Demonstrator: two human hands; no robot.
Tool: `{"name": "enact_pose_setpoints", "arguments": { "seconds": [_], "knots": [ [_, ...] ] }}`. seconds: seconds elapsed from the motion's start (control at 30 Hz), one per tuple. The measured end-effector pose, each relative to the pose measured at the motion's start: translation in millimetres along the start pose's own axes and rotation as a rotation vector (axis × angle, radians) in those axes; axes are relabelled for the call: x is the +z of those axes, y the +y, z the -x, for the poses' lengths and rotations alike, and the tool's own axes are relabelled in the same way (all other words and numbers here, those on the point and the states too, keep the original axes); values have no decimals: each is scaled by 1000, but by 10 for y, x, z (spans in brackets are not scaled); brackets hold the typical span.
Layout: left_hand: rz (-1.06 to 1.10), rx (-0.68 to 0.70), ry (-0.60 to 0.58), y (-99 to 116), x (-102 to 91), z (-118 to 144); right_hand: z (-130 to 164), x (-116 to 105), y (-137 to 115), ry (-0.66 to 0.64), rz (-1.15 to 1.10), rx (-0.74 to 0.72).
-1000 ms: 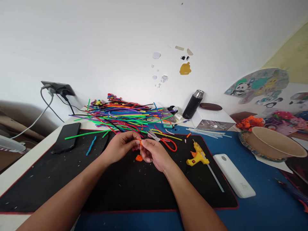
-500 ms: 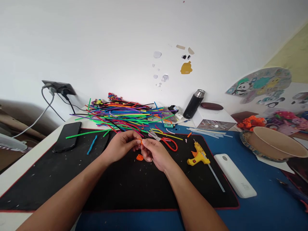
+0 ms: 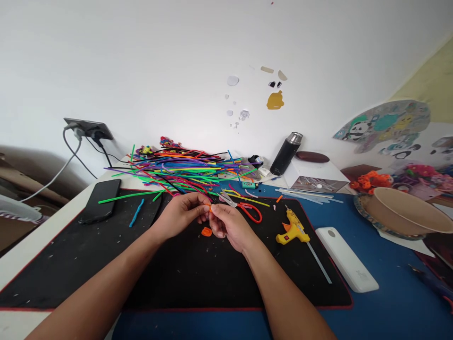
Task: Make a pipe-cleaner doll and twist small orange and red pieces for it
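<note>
My left hand (image 3: 182, 213) and my right hand (image 3: 229, 225) meet over the black mat (image 3: 170, 269), fingertips pinching one small orange pipe-cleaner piece (image 3: 211, 208) between them. Most of that piece is hidden by my fingers. A second small orange curled piece (image 3: 206, 231) lies on the mat just below my hands. Red-handled scissors (image 3: 244, 208) rest right behind my right hand. A big heap of coloured pipe cleaners (image 3: 180, 170) lies beyond my hands, towards the wall.
A yellow glue gun (image 3: 290, 228) and a white power bank (image 3: 347, 259) lie to the right. A black phone (image 3: 101, 200) and a blue pipe-cleaner bit (image 3: 136, 212) are on the left. A dark flask (image 3: 286, 153), a white box (image 3: 313, 174) and a brown bowl (image 3: 403, 210) stand further back right.
My hands stay together on the orange piece, with only small finger shifts. The view has drifted slightly.
</note>
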State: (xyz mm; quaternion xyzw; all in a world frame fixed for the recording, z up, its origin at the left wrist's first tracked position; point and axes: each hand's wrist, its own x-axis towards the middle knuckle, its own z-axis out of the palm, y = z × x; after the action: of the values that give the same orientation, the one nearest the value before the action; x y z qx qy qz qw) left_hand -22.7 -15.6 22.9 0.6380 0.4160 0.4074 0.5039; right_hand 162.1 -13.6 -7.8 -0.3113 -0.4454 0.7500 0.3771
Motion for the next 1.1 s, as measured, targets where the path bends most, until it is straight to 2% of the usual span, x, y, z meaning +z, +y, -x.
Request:
{"name": "enact_pose_setpoints", "arguments": {
  "seconds": [0.4, 0.57, 0.67, 0.77, 0.87, 0.97, 1.1],
  "knots": [
    [236, -86, -48, -19, 77, -33, 3, 22, -41, 73, 66, -47],
    [276, -111, 23, -31, 88, -43, 4, 32, -47, 82, 128, -68],
    [266, -145, 33, -52, 83, -37, -10, 23, -35, 107, 147, -71],
    [221, -172, -14, -74, 65, -39, -17, 13, -32, 132, 171, -99],
    [219, -134, -45, -84, 42, -48, -12, -2, -37, 155, 197, -129],
    [203, -71, -23, -82, 26, -49, -3, -16, -41, 177, 203, -145],
    [130, -67, -14, -77, 26, -33, 13, -16, -61, 171, 227, -143]
  ]
}}
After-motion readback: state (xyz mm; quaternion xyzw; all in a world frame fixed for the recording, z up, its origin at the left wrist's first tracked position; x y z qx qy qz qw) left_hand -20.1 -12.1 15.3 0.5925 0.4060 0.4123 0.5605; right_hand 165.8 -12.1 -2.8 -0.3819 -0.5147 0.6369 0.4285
